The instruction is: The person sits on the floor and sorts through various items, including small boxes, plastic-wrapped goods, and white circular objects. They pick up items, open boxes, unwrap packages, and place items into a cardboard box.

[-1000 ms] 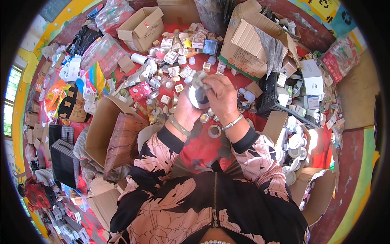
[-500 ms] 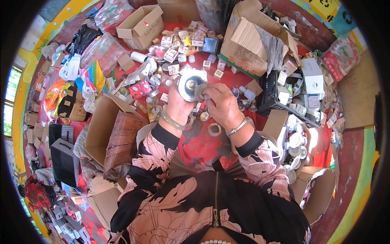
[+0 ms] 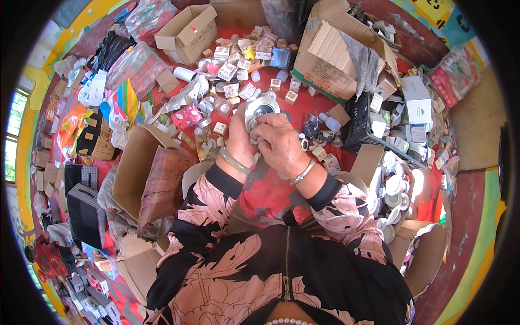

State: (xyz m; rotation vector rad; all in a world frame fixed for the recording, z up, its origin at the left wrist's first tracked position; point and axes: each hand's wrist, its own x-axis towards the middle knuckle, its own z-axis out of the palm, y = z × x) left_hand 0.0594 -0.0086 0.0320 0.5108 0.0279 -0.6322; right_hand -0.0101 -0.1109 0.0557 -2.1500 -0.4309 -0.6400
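My left hand (image 3: pixel 240 143) is wrapped round a white-rimmed round fitting (image 3: pixel 262 102) that looks like a downlight, its hollow face turned up. Against the fitting's near edge, the fingers of my right hand (image 3: pixel 283 142) are bent and pinched together. What they grip, probably a small greyish disc, is mostly covered by the fingers. Beyond both hands, small printed boxes (image 3: pixel 230 90) and loose round parts lie on the red floor (image 3: pixel 303 103). Right of my right hand are a few small boxes (image 3: pixel 331 162) and white cylinders (image 3: pixel 331 123).
An open cardboard box (image 3: pixel 142 172) stands at the left. On the right are a black crate (image 3: pixel 362 135) full of small boxes and a carton of white round fittings (image 3: pixel 395 186). A large carton (image 3: pixel 331 60) and a smaller one (image 3: pixel 189 38) stand at the back.
My right hand has moved left and over the fitting, with its fingers now against the near rim. The fitting has shifted slightly and tilted in my left hand. The greyish disc is now mostly hidden.
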